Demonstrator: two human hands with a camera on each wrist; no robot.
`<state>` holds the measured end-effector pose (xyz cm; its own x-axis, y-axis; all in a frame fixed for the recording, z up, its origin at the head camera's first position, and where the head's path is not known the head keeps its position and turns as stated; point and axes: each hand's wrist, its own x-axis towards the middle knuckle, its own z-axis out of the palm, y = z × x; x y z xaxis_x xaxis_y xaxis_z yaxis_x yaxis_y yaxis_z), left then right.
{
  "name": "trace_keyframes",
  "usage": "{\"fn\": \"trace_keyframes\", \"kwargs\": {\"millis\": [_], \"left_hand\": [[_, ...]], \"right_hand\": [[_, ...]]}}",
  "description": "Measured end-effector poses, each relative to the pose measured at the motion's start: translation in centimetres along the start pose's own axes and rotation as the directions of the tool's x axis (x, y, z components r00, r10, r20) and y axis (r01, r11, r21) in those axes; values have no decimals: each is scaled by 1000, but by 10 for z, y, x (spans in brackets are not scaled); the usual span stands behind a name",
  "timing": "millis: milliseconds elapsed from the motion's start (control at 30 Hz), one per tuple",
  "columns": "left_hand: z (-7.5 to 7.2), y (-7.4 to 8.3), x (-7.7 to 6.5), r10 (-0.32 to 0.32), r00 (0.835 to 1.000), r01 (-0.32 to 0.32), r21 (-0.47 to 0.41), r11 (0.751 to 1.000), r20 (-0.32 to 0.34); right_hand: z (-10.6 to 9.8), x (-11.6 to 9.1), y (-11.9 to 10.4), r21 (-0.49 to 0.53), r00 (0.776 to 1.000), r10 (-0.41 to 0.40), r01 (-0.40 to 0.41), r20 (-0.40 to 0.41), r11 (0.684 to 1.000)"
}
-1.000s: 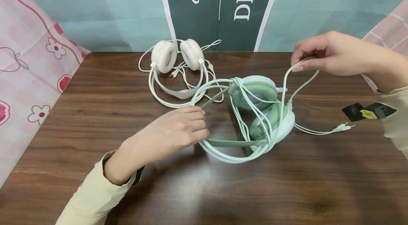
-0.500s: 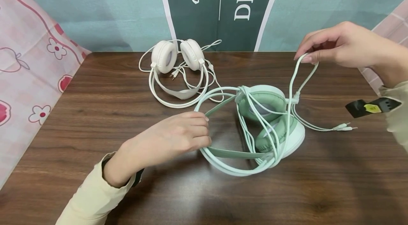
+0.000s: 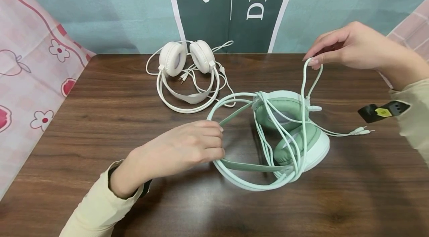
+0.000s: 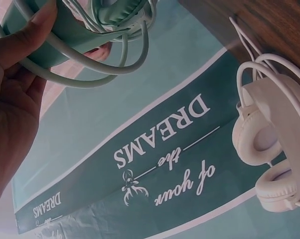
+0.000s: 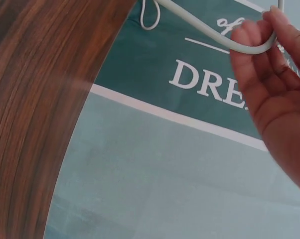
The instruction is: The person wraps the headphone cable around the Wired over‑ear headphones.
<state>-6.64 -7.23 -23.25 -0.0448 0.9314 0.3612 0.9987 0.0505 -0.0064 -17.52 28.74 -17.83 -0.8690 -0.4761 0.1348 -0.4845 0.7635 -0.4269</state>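
Note:
My left hand [image 3: 187,147] grips the band end of mint-green headphones [image 3: 316,151], its fingers curled round the thin double hoop and the green strap; the left wrist view shows the thumb lying on that strap [image 4: 65,42]. The headphones are held with their padded ear cups toward the right. Their cable [image 3: 304,117] is wound several times across the cups and band. Up at the right, my right hand [image 3: 355,47] pinches a loop of that cable between thumb and fingertips. Two plugs [image 3: 360,130] dangle at the cable's end, right of the cups.
White headphones [image 3: 187,99] lie at the back of the brown wooden table [image 3: 110,117], their cable loosely bunched around them. Behind the table hangs a teal cloth [image 3: 127,13] with a dark lettered panel. A pink patterned cloth [image 3: 33,62] hangs at the left.
The mint headphones have shifted right and toward me, the left hand moving slightly with them. My right hand rose with the cable loop, then came back a little to the left.

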Motion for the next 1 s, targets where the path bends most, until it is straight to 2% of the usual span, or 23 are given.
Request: {"fn": "trace_keyframes", "kwargs": {"millis": [233,467,600,833,1000], "left_hand": [[-3,1,3,2,1000,-2,-24,1000,-1],[-2,2,5,6,1000,-6,-63,998,9],[-1,3,7,15,1000,-14,-65,998,18],[0,3,10,19,999,-17,-51,999,38],[2,3,12,20,999,-18,-49,999,45]], "right_hand": [[-3,6,-7,-63,994,100,-97,37,993],[-5,12,-12,-99,996,34,-25,84,995],[-2,13,-15,-60,996,13,-7,88,998],[1,15,-24,-23,997,22,-21,79,1000],[2,20,-33,-10,998,-13,14,64,1000]]}}
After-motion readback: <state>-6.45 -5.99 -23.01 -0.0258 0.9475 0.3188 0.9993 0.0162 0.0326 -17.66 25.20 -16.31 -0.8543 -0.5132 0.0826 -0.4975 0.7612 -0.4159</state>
